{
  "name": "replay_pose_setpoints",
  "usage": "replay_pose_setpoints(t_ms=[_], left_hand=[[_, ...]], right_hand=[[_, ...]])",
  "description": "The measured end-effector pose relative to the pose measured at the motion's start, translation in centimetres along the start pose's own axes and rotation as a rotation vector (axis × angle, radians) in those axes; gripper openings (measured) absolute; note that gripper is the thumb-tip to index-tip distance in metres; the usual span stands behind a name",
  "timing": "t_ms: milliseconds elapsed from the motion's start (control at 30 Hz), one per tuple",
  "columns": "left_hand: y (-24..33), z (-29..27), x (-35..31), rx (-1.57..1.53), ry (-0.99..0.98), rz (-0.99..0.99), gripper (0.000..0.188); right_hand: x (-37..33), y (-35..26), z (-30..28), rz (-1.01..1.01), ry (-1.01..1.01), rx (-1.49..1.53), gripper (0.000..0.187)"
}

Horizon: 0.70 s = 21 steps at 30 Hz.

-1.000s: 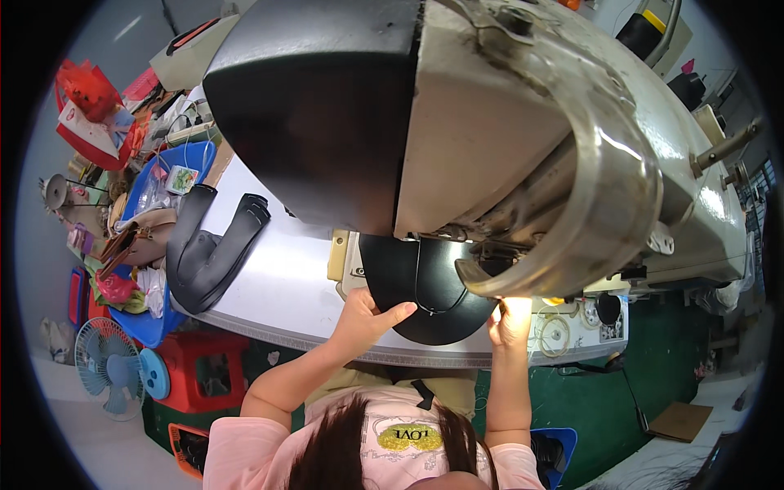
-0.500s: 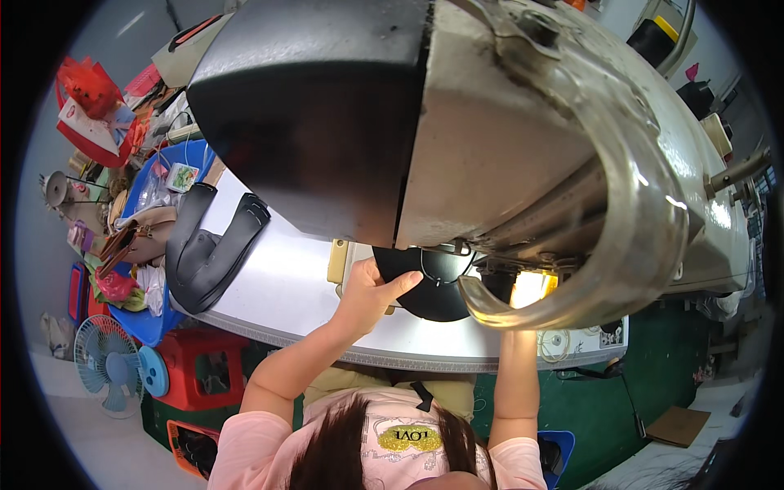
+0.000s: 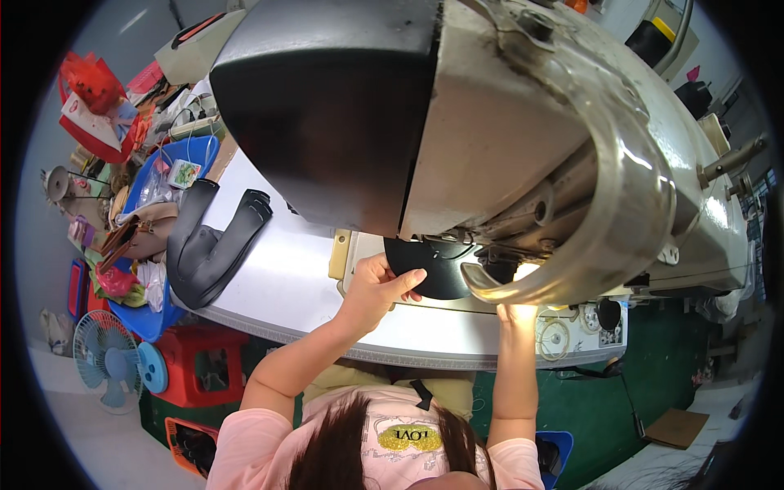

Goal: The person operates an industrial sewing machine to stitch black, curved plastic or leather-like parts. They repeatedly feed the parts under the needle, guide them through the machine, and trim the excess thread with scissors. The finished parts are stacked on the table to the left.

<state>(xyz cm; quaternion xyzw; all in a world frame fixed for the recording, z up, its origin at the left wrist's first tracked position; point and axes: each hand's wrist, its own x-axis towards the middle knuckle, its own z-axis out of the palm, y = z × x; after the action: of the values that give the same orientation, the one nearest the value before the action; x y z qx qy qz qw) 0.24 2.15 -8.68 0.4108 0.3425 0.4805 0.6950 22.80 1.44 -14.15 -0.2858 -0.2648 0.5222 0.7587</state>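
Observation:
A flat black piece with a rounded edge (image 3: 445, 284) lies on the machine bed below the head of a large sewing machine (image 3: 498, 155). My left hand (image 3: 377, 287) pinches its left edge, thumb on top and fingers partly underneath. My right hand (image 3: 516, 314) reaches in beneath the curved metal arm at the front of the machine. Its fingers are hidden there, beside a bright work light (image 3: 525, 271). The needle area is mostly covered by the machine head.
On the white table (image 3: 273, 282), black curved padded pieces (image 3: 214, 249) lie at the left. Beyond them stands a cluttered blue bin (image 3: 147, 318). A blue fan (image 3: 114, 359) and a red stool (image 3: 192, 392) are at lower left. Clear spools (image 3: 555, 336) sit at right.
The black piece has slid away from me and turned under the machine head, so less of its surface shows. My left hand has shifted slightly rightward with it.

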Motion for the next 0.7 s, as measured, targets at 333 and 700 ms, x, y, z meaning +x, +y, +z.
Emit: replay_pose_setpoints(t_ms=[333, 700], left_hand=[[1.9, -2.1, 2.5, 0.046, -0.042, 0.070, 0.010], [1.4, -1.5, 3.2, -0.137, 0.131, 0.105, 0.014]], right_hand=[[-5.8, -0.3, 4.4, 0.052, 0.146, -0.260, 0.011], [-8.1, 1.3, 5.8, -0.004, 0.156, -0.350, 0.021]])
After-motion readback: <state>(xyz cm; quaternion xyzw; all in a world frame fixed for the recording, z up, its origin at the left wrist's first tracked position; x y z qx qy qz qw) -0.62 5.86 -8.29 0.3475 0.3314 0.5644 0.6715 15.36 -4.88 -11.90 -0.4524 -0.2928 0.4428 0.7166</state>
